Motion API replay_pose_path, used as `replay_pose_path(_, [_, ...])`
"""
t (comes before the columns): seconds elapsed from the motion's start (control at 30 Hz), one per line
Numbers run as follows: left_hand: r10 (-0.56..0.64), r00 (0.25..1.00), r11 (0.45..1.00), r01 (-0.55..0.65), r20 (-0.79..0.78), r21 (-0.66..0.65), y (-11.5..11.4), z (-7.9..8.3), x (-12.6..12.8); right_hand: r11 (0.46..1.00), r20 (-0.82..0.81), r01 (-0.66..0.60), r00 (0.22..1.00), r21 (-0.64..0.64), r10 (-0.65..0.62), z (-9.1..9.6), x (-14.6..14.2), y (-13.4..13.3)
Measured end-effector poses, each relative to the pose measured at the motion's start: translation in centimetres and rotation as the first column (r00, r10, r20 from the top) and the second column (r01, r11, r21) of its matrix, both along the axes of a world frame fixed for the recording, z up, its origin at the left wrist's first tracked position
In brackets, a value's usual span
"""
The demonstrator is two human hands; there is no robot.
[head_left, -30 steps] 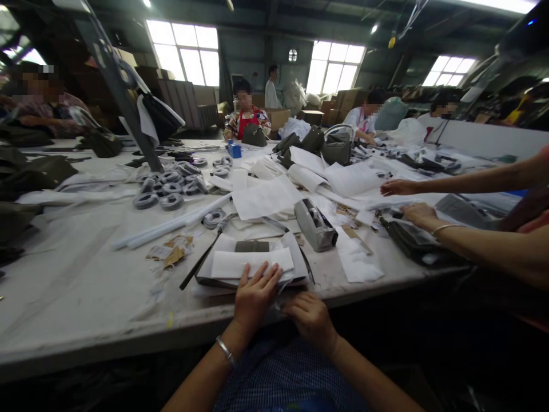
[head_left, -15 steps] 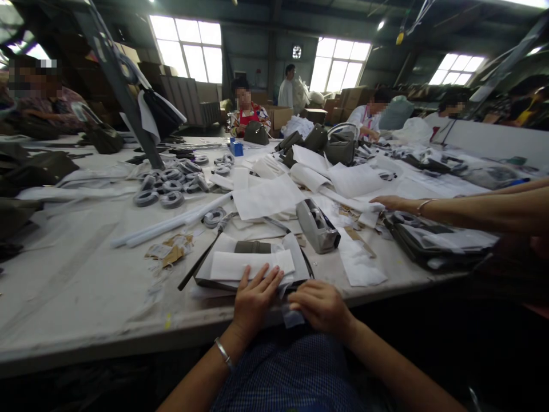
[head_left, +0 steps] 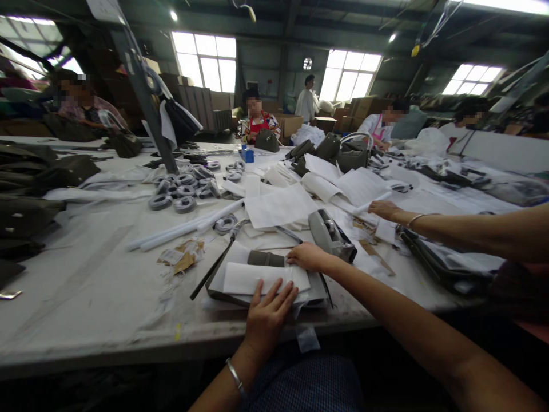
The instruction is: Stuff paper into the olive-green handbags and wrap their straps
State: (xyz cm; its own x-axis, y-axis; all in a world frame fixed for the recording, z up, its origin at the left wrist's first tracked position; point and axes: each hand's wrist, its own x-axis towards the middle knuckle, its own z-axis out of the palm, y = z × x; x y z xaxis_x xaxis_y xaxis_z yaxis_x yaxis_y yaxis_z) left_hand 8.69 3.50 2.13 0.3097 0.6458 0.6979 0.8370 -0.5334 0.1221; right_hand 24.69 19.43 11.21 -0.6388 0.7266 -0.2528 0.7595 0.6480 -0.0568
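A flat dark olive bag [head_left: 214,284] lies in front of me at the table edge, with white padding and an olive banded piece [head_left: 266,259] on top. A folded white foam sheet [head_left: 244,278] lies across it. My left hand [head_left: 268,315] rests flat on this sheet, fingers spread. My right hand [head_left: 307,256] touches the right end of the olive piece, fingers bent together; what they pinch, if anything, is hidden. A grey tape dispenser [head_left: 330,232] stands just beyond my right hand. A clear film piece [head_left: 307,339] hangs at the table edge.
White sheets [head_left: 278,205] and grey rolls [head_left: 184,191] cover the middle of the table [head_left: 107,286]. A metal post [head_left: 148,97] rises at left. At right, a co-worker's hand [head_left: 384,210] reaches over beside another dark bag [head_left: 437,257]. Brown paper scraps [head_left: 184,256] lie left.
My right hand has moved from the table edge up and forward to the olive piece. My left hand stays on the foam sheet. The whole view has shifted slightly.
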Motion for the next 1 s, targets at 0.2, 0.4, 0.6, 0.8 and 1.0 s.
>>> replay_pose_path(0.2, [0.003,1.000,1.000,-0.003,0.028,0.006,0.0,0.1,0.0,0.999,0.079,-0.021,0.997,0.047,0.018,0.2,0.1,0.4])
replay_pose_path(0.4, [-0.020,0.997,1.000,0.020,0.073,-0.001,-0.1,0.1,-0.1,0.981,0.124,-0.169,0.980,0.094,0.156,-0.4,-0.2,0.1])
replay_pose_path(0.6, [-0.040,0.995,0.999,0.041,0.096,-0.003,0.0,-0.1,0.1,0.921,0.069,-0.387,0.921,0.041,0.384,0.1,1.3,0.1])
replay_pose_path(0.8, [-0.051,0.995,0.998,0.053,0.088,-0.025,0.1,0.2,-0.1,0.954,-0.433,-0.166,0.862,0.252,0.264,-0.2,6.0,-4.8])
replay_pose_path(1.0, [-0.056,0.998,0.996,0.055,-0.015,-0.067,-0.2,1.2,-0.6,0.895,-0.510,-0.066,0.802,0.441,0.310,-2.4,6.8,-13.1])
